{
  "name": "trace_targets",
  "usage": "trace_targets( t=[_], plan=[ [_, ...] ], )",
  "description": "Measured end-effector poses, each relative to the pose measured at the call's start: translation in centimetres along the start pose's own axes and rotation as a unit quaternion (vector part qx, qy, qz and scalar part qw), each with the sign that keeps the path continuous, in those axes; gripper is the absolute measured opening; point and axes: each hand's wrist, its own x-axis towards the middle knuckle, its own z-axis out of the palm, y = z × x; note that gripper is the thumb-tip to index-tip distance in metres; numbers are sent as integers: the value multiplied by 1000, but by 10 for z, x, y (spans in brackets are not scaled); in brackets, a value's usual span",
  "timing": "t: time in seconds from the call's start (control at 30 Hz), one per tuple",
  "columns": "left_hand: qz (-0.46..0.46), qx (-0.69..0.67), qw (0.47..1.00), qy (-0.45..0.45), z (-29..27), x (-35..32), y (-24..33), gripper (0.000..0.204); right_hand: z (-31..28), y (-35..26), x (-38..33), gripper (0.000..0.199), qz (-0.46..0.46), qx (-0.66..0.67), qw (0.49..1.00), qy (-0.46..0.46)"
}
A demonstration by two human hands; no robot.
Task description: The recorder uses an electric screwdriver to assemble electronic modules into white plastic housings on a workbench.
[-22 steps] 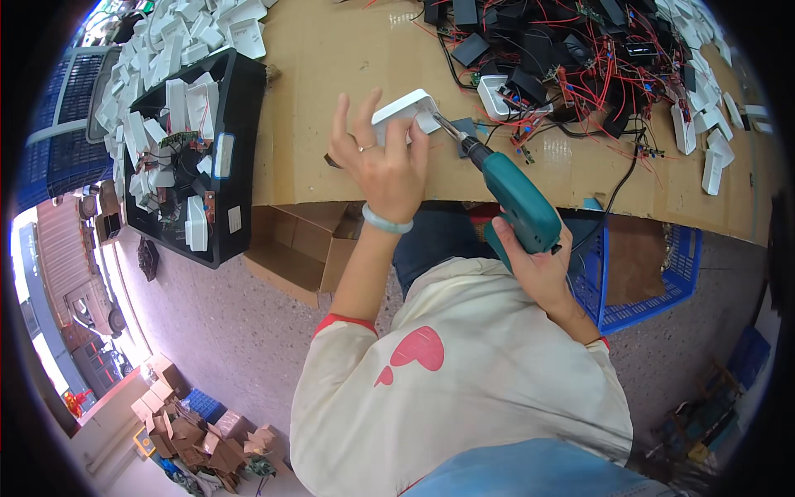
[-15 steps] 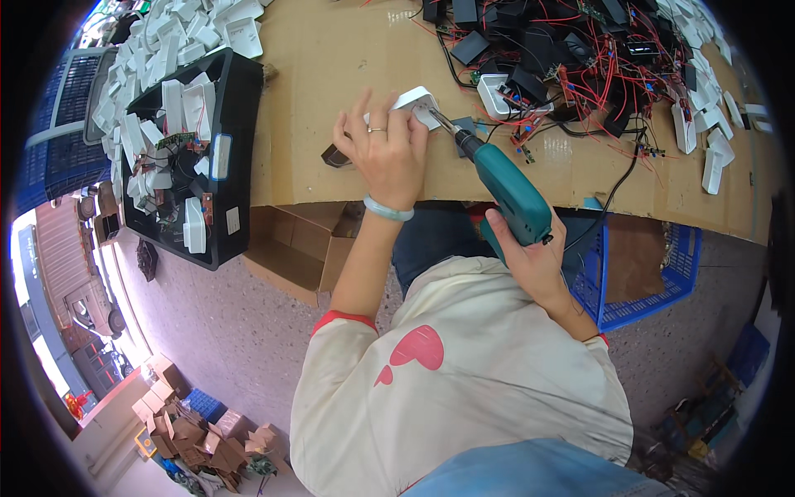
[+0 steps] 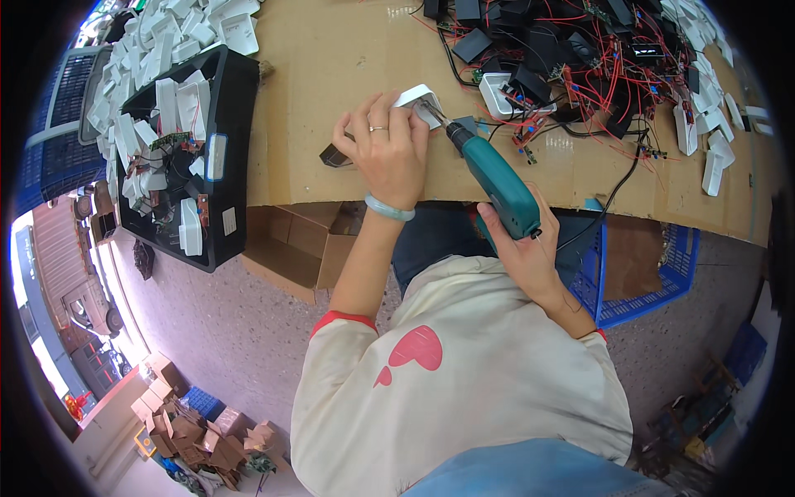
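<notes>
My left hand (image 3: 387,151) is closed on a white plastic casing (image 3: 421,97), pressing it to the cardboard-covered table (image 3: 331,50). In my right hand (image 3: 527,258) is a green electric screwdriver (image 3: 503,184), gripped by its handle. Its silver bit reaches into the open side of the casing; the exact spot where the tip touches is too small to make out. A small black part (image 3: 334,156) lies beside my left wrist, partly covered by the hand. Close to the screwdriver's front end rests a dark flat piece (image 3: 466,124).
To the right is a heap of black casings and red-wired circuit boards (image 3: 571,70). A black bin (image 3: 236,153) of white shells and boards stands at the left, near piled white casings (image 3: 166,41). Below the table are a cardboard box (image 3: 290,248) and a blue crate (image 3: 646,311).
The screwdriver's body and my right hand have shifted slightly left, with the bit still in the casing. My left hand's fingers have drawn in more closely over the casing.
</notes>
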Motion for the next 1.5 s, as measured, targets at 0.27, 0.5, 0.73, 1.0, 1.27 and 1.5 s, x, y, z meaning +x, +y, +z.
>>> trace_targets(
  t=[0.27, 0.5, 0.73, 1.0, 1.27, 1.5],
  plan=[
    [-7, -4, 1000, -3, -1, 0, 0, 11, 2, 1, 0, 25, 7, 5, 1000, -7],
    [-7, 4, 1000, -1, -1, 1, 1, 11, 1, -1, 1, 24, 5, -5, 1000, -12],
    [-7, 7, 1000, 0, 0, 1, 1, 11, -3, -1, 0, 30, -3, -38, 998, -40],
    [-14, 15, 1000, 2, -1, 2, 2, 7, 0, -3, 0, 26, -3, -23, 999, -24],
    [-12, 15, 1000, 4, -1, 2, 1, 7, 3, -4, -1, 23, -4, -9, 1000, -5],
    [-14, 13, 1000, 4, 0, 2, 1, 6, 4, -6, -1, 23, -9, -14, 1000, -9]
  ],
)
